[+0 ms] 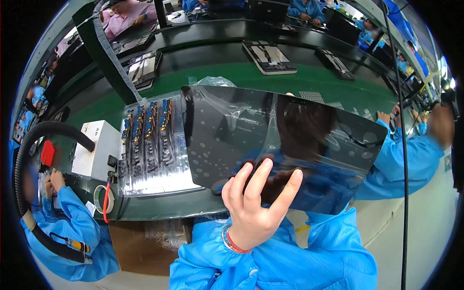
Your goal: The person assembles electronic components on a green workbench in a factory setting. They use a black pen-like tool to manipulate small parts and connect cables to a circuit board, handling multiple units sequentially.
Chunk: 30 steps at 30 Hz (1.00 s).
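At the near edge of a green table (309, 79), a person's left hand (256, 208) spreads across the face of a dark glass panel (217, 159), fingers fanned and fingertips resting on it without gripping. The right hand is hidden behind the panel, where a blue sleeve (338, 237) leads; whether it grasps anything cannot be told. Raised and tilted, the panel overlaps the right side of a shiny tray (154, 187) laid with rows of small parts (145, 125). Work looks partway along: the panel is already up off the table, while a clear film (236, 118), creased and marked with pale spots, covers its face, not peeled away. Flat device housings (268, 57) lie apart, across the table. Left of the tray are a white box (99, 147) and a tape roll (97, 199); one co-worker (79, 227) sits to the left, another (398, 166) to the right.
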{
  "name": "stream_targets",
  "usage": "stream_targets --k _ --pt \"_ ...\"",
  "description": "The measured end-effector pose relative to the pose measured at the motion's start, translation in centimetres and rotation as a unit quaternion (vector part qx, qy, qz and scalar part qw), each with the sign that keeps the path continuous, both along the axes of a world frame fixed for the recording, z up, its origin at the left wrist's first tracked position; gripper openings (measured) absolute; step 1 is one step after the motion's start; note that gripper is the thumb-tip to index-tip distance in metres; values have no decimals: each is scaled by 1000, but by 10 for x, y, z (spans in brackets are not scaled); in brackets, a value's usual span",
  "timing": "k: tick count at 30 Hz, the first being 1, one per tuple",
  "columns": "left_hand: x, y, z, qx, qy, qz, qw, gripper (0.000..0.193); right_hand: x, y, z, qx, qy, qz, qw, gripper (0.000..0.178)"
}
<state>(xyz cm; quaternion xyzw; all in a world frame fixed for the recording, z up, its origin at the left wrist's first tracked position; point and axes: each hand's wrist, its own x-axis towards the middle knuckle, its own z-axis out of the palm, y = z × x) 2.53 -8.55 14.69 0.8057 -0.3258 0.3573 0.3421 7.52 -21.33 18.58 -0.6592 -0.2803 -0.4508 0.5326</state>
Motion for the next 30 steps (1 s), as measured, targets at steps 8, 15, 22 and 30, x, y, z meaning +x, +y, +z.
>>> stream_targets --k 8,15,22,30 --pt "11 -2 0 -96 86 -111 985 54 11 -10 -3 -20 38 1 999 37" --pt "-6 -16 -45 -237 435 -244 834 24 25 -50 2 -377 285 -138 870 54" --pt "3 -32 -86 -608 636 -324 349 30 44 -51 -64 -550 337 -145 750 52" --pt "19 40 -93 -270 846 -425 175 49 43 -52 -95 -553 243 -194 773 54"
